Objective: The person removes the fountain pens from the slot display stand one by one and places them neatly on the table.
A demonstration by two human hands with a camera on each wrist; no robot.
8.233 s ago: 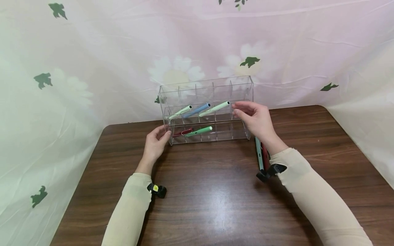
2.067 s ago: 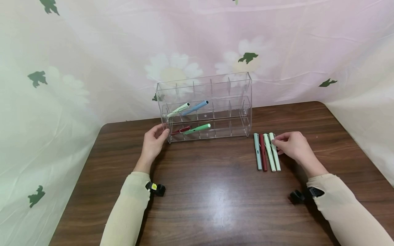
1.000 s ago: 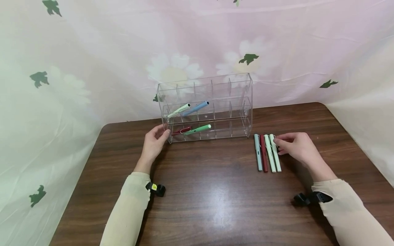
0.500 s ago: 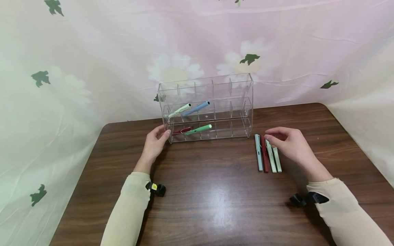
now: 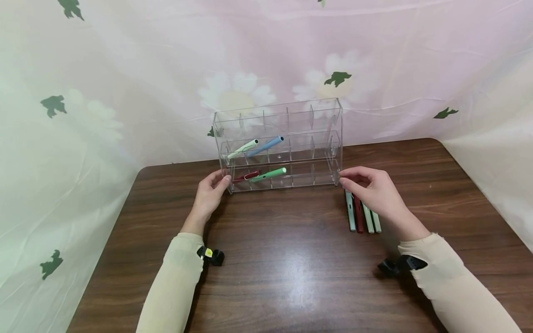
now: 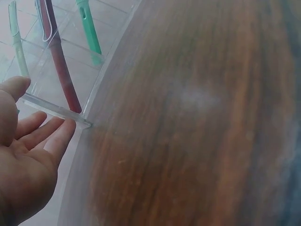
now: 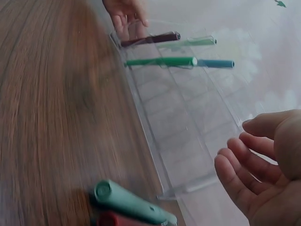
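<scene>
At the rack, left grip pinching its end, right grip unclenched, loosely curved

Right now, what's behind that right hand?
In the head view, a teal pen, a red pen and two pale green pens poke out below. The right hand hides the pale ones' tops.

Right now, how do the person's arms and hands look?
The left hand and right hand wear no gloves. The left sleeve and right sleeve are cream. The left wrist device and right wrist device are black; a small yellow mark shows on the left one.
</scene>
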